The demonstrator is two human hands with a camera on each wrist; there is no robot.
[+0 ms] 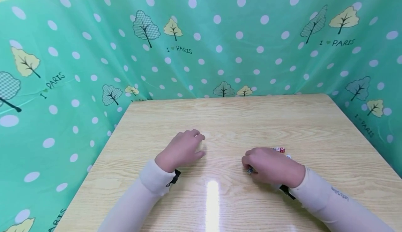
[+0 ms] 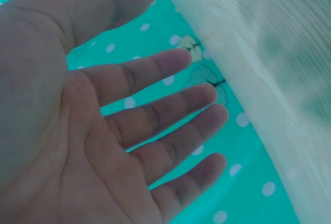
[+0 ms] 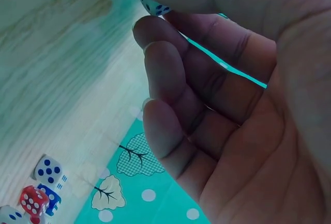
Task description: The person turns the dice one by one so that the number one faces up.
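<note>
My right hand (image 1: 267,165) pinches a small die (image 3: 153,5) between thumb and fingertips, low over the table. Pale faces with dark pips show on this die in the right wrist view; the rest is covered by the thumb and fingers. The other fingers of that hand are curled toward the palm. To the left, my left hand (image 1: 183,148) hovers palm down over the wooden table (image 1: 232,120), holding nothing. Its fingers are spread and relaxed in the left wrist view.
Beyond the right hand lie more dice, partly hidden by it in the head view: a red die (image 3: 34,200), a blue die (image 3: 51,198), a white die (image 3: 48,169) and another white one (image 3: 10,215). A green dotted cloth (image 1: 201,64) hangs round the table's back and sides.
</note>
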